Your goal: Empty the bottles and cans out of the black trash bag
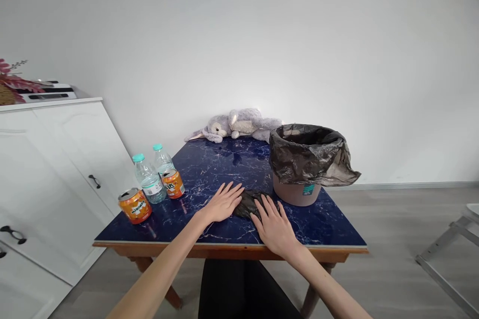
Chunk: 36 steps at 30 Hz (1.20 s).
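Observation:
A crumpled black plastic bag (247, 204) lies on the blue marbled table between my two hands. My left hand (223, 203) rests flat at its left side, fingers stretched out and touching its edge. On the bag's right side lies my right hand (274, 226), its fingers spread over the plastic. Part of the bag is hidden under the fingers. Just beyond my right hand stands a trash bin (295, 194), upright, with a black trash bag (310, 159) lining it and folded over its rim.
Two orange soda cans (135, 206) (173, 184) and two clear water bottles (150, 179) (163, 158) with teal caps stand on the table's left side. A grey plush rabbit (239, 124) lies at the back by the wall. White cabinets (56, 159) stand left; a metal-framed item (445, 244) is at right.

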{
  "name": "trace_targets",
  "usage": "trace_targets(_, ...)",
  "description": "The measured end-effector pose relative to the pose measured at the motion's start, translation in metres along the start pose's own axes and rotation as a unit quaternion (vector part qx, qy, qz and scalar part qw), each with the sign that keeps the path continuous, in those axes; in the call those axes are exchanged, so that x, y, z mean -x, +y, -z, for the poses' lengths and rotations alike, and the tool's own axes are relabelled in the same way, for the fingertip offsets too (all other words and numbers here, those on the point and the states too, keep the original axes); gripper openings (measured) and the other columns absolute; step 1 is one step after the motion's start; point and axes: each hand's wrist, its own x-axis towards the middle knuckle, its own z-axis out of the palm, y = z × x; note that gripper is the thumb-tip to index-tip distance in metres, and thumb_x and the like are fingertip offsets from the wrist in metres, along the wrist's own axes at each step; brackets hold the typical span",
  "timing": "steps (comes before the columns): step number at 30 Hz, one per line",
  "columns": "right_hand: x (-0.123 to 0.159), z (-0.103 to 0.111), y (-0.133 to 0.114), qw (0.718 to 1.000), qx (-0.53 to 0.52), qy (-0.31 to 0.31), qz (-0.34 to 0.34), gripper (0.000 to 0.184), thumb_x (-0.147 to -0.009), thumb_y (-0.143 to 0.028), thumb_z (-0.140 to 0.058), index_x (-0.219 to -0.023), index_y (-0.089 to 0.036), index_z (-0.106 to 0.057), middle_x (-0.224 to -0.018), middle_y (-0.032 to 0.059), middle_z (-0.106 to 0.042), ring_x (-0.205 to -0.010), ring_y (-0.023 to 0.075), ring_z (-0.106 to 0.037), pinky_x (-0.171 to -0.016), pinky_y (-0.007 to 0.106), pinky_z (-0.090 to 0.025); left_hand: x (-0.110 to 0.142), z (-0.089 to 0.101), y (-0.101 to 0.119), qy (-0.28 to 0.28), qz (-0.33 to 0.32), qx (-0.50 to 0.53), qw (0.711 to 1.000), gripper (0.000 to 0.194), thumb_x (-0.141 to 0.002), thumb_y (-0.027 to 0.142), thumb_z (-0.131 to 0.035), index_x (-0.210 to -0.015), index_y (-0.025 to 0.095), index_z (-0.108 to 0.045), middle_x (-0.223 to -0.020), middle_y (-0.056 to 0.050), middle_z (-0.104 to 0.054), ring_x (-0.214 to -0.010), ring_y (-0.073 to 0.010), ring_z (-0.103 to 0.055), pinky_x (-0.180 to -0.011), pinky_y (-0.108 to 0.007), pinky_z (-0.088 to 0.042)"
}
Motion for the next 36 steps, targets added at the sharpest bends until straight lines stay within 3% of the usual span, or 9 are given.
trace_targets(3,0.007,0.008,-0.013,0.999,-0.009,0.037,-0.018,0.063,-0.109,-0.048,-0.04,-0.161,-0.012,-0.045,-0.171,0.0187,-0.03,-0.161,0.0401,-0.022,-0.128,0.066,-0.02,0.004,-0.006,-0.001,0.022,0.007,-0.014,1.0,0.059,-0.113,0.054,-0.019,-0.168,0.035,-0.027,-0.175,-0.001,-0.027,-0.164,-0.0264,-0.015,-0.133,-0.054,-0.011)
trace_targets(6,0.014,0.016,-0.038,0.995,-0.032,0.085,0.046,0.066,-0.109,-0.047,-0.039,-0.164,-0.01,-0.04,-0.174,0.0159,-0.023,-0.163,0.0387,-0.012,-0.13,0.065,-0.013,0.007,-0.008,-0.001,0.033,0.005,-0.028,0.999,0.058,-0.113,0.053,-0.023,-0.168,0.034,-0.029,-0.175,-0.003,-0.029,-0.164,-0.0275,-0.018,-0.132,-0.055,-0.015)
trace_targets(9,0.011,0.015,-0.064,0.989,-0.069,0.073,0.112,0.065,-0.111,-0.046,-0.035,-0.164,-0.01,-0.039,-0.173,0.014,-0.027,-0.163,0.034,-0.015,-0.133,0.06,-0.012,0.009,-0.004,0.0,0.016,-0.006,-0.031,0.999,0.06,-0.112,0.053,-0.028,-0.169,0.033,-0.026,-0.175,-0.004,-0.026,-0.164,-0.0299,-0.017,-0.131,-0.055,-0.016)
trace_targets(11,0.006,0.008,-0.073,0.992,-0.078,0.054,0.08,0.067,-0.11,-0.05,-0.039,-0.162,-0.007,-0.042,-0.17,0.0184,-0.031,-0.162,0.0372,-0.019,-0.132,0.063,-0.01,0.01,0.0,0.001,0.007,0.0,-0.026,1.0,0.062,-0.111,0.054,-0.029,-0.169,0.032,-0.024,-0.176,-0.004,-0.025,-0.164,-0.0306,-0.015,-0.132,-0.055,-0.015)
trace_targets(14,0.0,-0.003,-0.067,0.998,-0.065,0.023,0.008,0.073,-0.108,-0.056,-0.044,-0.161,-0.006,-0.042,-0.168,0.0233,-0.033,-0.16,0.0417,-0.024,-0.129,0.068,-0.01,0.01,0.004,0.006,0.002,0.025,-0.011,1.0,0.064,-0.111,0.058,-0.026,-0.169,0.033,-0.024,-0.176,-0.002,-0.024,-0.164,-0.0301,-0.015,-0.132,-0.055,-0.014)
trace_targets(21,0.006,0.005,-0.042,0.998,-0.051,0.0,0.03,0.071,-0.111,-0.056,-0.032,-0.161,-0.008,-0.042,-0.169,0.0177,-0.034,-0.159,0.0372,-0.028,-0.13,0.063,-0.02,0.011,0.007,0.015,0.022,0.039,-0.007,0.999,0.064,-0.111,0.06,-0.027,-0.167,0.029,-0.033,-0.174,-0.005,-0.029,-0.164,-0.0319,-0.017,-0.132,-0.058,-0.015)
trace_targets(28,0.036,0.014,-0.051,0.997,-0.052,0.036,0.051,0.067,-0.111,-0.056,-0.029,-0.163,-0.016,-0.042,-0.171,0.0075,-0.033,-0.161,0.036,-0.023,-0.131,0.059,-0.024,0.035,0.006,0.029,0.201,0.069,-0.04,0.976,0.052,-0.113,0.039,-0.034,-0.161,0.022,-0.04,-0.168,-0.009,-0.044,-0.162,-0.0275,-0.026,-0.132,-0.055,-0.027)
trace_targets(32,0.04,0.004,-0.052,0.999,-0.034,0.027,-0.009,0.078,-0.107,-0.067,-0.03,-0.162,-0.015,-0.044,-0.17,0.0133,-0.033,-0.158,0.0418,-0.029,-0.127,0.064,-0.028,0.046,0.002,0.028,0.22,0.07,-0.043,0.972,0.045,-0.111,0.037,-0.039,-0.153,0.021,-0.048,-0.162,-0.011,-0.052,-0.159,-0.0303,-0.033,-0.128,-0.057,-0.034)
trace_targets(36,0.034,-0.001,-0.046,1.0,-0.017,0.005,-0.007,0.081,-0.107,-0.069,-0.025,-0.163,-0.014,-0.043,-0.171,0.0139,-0.03,-0.159,0.042,-0.026,-0.128,0.064,-0.024,0.047,0.0,0.027,0.233,0.071,-0.037,0.969,0.044,-0.11,0.036,-0.042,-0.152,0.023,-0.047,-0.16,-0.012,-0.053,-0.156,-0.0322,-0.039,-0.124,-0.059,-0.041)
